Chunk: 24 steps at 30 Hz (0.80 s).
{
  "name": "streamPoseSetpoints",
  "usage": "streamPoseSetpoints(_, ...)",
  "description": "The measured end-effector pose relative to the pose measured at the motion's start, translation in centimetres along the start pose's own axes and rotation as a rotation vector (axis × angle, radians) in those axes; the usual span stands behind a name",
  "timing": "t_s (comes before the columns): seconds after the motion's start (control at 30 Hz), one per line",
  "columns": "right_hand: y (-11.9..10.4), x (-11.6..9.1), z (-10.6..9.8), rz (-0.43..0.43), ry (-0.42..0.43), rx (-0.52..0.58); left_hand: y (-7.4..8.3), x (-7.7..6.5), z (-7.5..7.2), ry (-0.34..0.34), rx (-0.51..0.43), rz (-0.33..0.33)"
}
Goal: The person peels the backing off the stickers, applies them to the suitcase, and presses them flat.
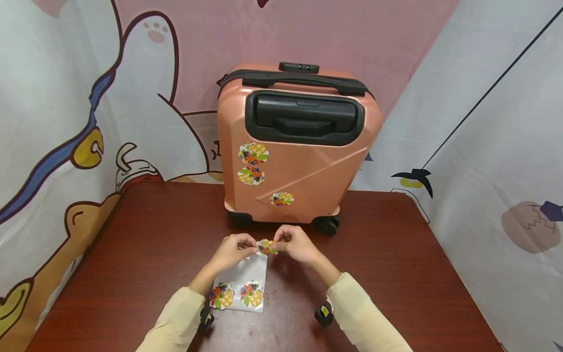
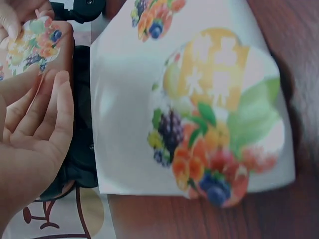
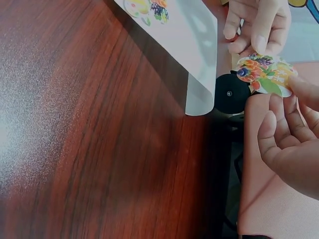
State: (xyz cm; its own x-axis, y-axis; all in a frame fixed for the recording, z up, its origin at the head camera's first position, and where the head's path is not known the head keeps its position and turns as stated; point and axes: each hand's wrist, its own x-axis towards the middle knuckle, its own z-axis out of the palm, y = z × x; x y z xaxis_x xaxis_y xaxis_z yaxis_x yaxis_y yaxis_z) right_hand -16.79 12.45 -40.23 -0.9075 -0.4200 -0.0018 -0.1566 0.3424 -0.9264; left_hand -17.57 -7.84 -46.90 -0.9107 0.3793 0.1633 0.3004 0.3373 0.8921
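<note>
I see left hand (image 1: 234, 251) and right hand (image 1: 297, 244) pinching sticker (image 1: 266, 246) | long axis 9-to-3 | suitcase (image 1: 301, 164) at 1 o'clock, right hand nearer

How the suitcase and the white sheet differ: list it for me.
The suitcase is salmon pink with black parts; the sheet is white. The suitcase is much larger than the sheet. The suitcase shows three stickers; the sheet shows two. Both carry the same sort of colourful fruit design.
</note>
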Motion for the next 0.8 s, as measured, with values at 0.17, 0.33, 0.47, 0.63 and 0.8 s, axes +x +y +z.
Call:
streamPoseSetpoints(0.17,0.2,0.0,0.0,-0.02,0.041,0.002,0.4,0.2,0.4,0.054,0.035,0.004)
streamPoseSetpoints(0.33,0.2,0.0,-0.3,0.014,0.122,0.022,1.2,1.0,0.5,0.096,0.058,-0.009)
streamPoseSetpoints(0.47,-0.2,0.1,-0.6,0.04,0.193,0.029,2.2,1.8,0.5,0.134,0.067,-0.016)
streamPoseSetpoints(0.63,-1.0,0.2,-1.0,0.02,0.278,0.029,3.3,2.6,0.5,0.203,0.089,-0.009)
streamPoseSetpoints(0.8,-1.3,0.6,-1.6,-0.004,0.342,0.01,4.3,3.3,0.6,0.264,0.111,0.028)
